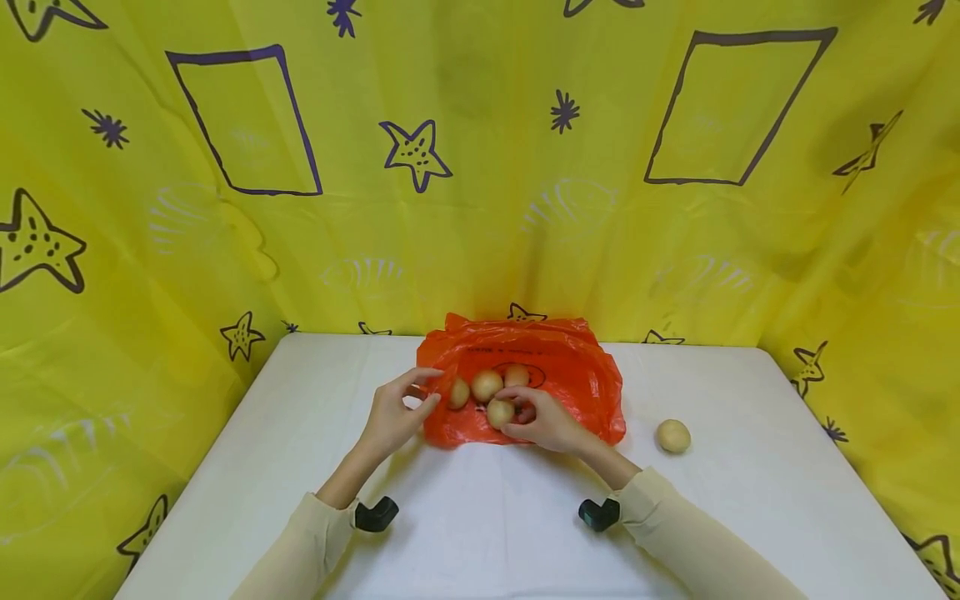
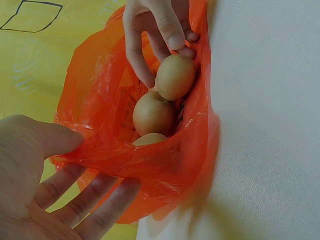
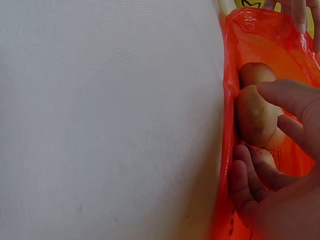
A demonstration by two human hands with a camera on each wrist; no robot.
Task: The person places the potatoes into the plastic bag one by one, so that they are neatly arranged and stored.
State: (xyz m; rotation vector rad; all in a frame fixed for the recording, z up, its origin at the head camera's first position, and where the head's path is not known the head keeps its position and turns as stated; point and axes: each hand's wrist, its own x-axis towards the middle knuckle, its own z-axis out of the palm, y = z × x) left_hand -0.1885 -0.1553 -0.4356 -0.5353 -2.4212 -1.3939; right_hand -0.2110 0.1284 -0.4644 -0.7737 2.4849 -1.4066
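A red plastic bag [image 1: 573, 367] lies spread with its mouth towards me, several round yellow-brown pears inside. At the bag's left rim, my left hand [image 1: 396, 412] holds the film, thumb on one side and fingers on the other, as the left wrist view shows. My right hand [image 1: 551, 421] reaches into the bag around the nearest pear [image 2: 176, 77], with fingers loosely spread. In the right wrist view, a fingertip touches that pear [image 3: 255, 115]. Another pear [image 2: 152, 114] rests against it. Farther right, a single pear [image 1: 673, 436] sits on the table outside the bag.
The white table [image 1: 465, 533] carries the bag near its back edge. A yellow curtain [image 1: 480, 233] with dark drawn stars and frames hangs behind and on both sides. Black wrist cameras are worn at both cuffs, the left camera [image 1: 377, 514] and right camera [image 1: 598, 514].
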